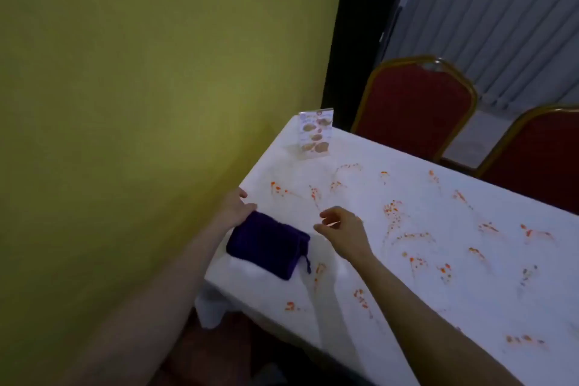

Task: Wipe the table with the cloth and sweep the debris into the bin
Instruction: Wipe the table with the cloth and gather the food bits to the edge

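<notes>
Worktop (407,260), under a white covering printed with orange flecks, runs from the yellow wall to two red chairs (416,110). We judge the task barely begun: the purple cloth (266,244) lies folded near the wall-side edge, not yet spread or swept.

Left hand (233,208) rests at the far end of the cloth, fingers fairly straight and touching it; we cannot tell whether the thumb is hooked under the fold. Right hand (340,230) hovers just beside the cloth, apart from it, fingers loosely curled, grip holding nothing.

A small standing card (316,135) sits at the far corner.

Containers: no bin in view, so we cannot say where debris will go. Loose debris cannot be told from the printed flecks.

Left to do: wiping, sweeping, binning.
</notes>
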`<state>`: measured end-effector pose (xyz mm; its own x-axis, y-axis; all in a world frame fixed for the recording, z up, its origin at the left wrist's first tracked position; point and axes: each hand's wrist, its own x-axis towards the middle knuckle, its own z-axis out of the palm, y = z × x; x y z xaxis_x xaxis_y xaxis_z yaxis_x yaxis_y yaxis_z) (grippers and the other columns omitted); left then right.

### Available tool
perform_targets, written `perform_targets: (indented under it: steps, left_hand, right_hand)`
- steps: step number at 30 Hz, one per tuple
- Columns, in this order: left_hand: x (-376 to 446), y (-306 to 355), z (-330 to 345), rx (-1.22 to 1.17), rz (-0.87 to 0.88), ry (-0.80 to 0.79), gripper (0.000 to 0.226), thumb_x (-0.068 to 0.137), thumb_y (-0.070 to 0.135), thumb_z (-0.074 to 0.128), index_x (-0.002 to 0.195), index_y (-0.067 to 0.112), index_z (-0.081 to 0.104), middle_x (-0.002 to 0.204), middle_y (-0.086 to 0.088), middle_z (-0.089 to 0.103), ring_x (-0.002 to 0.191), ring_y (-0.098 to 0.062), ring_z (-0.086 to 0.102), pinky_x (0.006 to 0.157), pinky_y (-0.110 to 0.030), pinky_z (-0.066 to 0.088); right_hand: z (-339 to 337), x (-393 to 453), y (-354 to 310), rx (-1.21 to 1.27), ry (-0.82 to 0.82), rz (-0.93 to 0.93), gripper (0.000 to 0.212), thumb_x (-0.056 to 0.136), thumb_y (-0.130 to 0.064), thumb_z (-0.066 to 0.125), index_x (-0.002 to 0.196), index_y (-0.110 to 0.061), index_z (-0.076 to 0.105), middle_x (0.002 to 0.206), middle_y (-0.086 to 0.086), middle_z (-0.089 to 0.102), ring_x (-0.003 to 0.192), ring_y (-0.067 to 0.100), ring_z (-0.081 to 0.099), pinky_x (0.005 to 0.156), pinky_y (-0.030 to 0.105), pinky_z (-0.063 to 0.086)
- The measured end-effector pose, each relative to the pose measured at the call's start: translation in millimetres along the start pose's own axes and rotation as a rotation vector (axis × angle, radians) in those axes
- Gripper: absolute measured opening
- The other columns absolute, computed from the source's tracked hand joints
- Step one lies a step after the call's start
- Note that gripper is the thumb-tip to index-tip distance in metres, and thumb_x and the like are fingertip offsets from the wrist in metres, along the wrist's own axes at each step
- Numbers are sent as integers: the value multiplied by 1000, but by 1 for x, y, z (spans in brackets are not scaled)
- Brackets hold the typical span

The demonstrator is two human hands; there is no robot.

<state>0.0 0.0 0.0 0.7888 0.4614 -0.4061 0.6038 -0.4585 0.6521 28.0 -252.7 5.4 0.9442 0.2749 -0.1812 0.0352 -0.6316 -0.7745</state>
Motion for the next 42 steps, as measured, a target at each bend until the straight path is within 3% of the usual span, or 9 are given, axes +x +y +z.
perform_targets:
  steps: [3,6,15,20,25,27,30,36,42]
  left_hand:
    - [2,-24,6,72,-78,-22,53,90,21,68,134,2,47,133,-19,53,120,-33,54,96,-37,45]
    - [2,-46,14,188,-99,-36,52,87,28,70,129,5,49,130,-16,54,115,-33,56,95,-44,51]
    - [3,-65,31,268,-46,-15,31,90,28,63,113,9,54,112,-12,64,100,-29,62,74,-36,48]
    - [10,-68,30,169,72,13,29,93,22,62,119,10,59,115,-9,66,103,-26,62,84,-37,51]
    - [21,-80,27,171,317,110,25,96,21,58,117,10,67,113,-11,67,105,-27,60,92,-45,50]
    - [23,-93,24,224,393,193,31,101,21,50,126,10,62,128,-12,61,119,-30,54,101,-45,44]
    - [25,-120,21,401,441,249,45,106,25,36,147,9,43,155,-12,39,144,-31,33,116,-48,28]
    - [21,-158,31,632,471,209,58,106,40,18,155,10,23,163,-7,22,151,-22,20,120,-48,23]
    - [20,-158,30,683,482,212,60,104,41,22,157,11,20,165,-4,17,151,-22,19,120,-47,23]
  right_hand:
    - [25,-1,2,-152,-124,31,43,84,-32,72,123,-21,59,119,-1,62,102,17,60,84,30,49]
    - [49,0,2,-279,-210,9,54,88,-32,69,137,-19,49,133,3,56,117,22,56,93,33,46]
    - [85,6,9,-402,-172,10,55,89,-32,66,138,-21,45,126,4,59,112,23,57,92,38,52]
    - [92,0,19,-426,-183,15,46,87,-39,65,129,-25,50,115,0,65,100,19,60,86,39,55]
    - [95,-8,11,-585,-86,-228,57,90,-47,58,140,-25,42,137,0,49,129,24,39,108,41,32]
    - [103,-5,4,-610,-114,-339,68,92,-55,51,150,-29,27,157,1,29,146,29,19,117,48,18]
    - [128,0,4,-675,-232,-440,70,93,-62,36,154,-36,12,164,-2,7,150,31,0,119,53,5]
    - [150,-4,21,-784,-199,-499,56,98,-45,34,152,-30,30,161,1,23,146,32,25,109,49,32]
    - [119,-4,50,-823,-63,-407,55,97,-38,37,151,-25,34,160,1,25,144,31,30,100,45,38]
